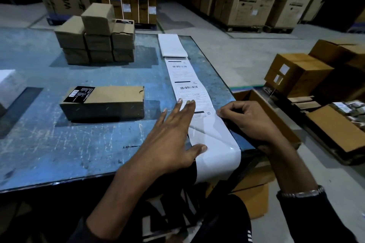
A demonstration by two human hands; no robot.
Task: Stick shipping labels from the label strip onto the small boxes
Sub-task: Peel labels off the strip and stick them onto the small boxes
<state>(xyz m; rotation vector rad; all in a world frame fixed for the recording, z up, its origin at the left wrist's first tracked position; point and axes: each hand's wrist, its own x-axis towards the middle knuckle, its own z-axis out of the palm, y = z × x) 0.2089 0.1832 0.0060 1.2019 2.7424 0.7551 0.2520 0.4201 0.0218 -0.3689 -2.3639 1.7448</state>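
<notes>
The step in hand looks like peeling a label free of its backing, before any sticking. The label strip (189, 92) runs down the right side of the blue table (59, 144) from a folded white stack (172, 45) at the far edge, over the near edge and down toward the person's lap. The left hand (173, 134) lies spread and flat on the strip, fingertips on a printed label with barcodes and thumb on the glossy bare liner nearer the body, seemingly pinning the paper. The right hand (245, 118) has its fingers curled and pinches the strip's right edge, just where a printed label meets the bare liner; whether a corner is already lifted is hard to tell. The next move probably calls for a slow, shallow pull so the thin paper label comes off without tearing or curling onto itself, then a carry left to the cardboard box (102, 102) lying near the strip. That box is long and low, matte brown, with a black printed sticker at its left end. Behind it stands a stack of small boxes (94, 35), plain and square-edged.
</notes>
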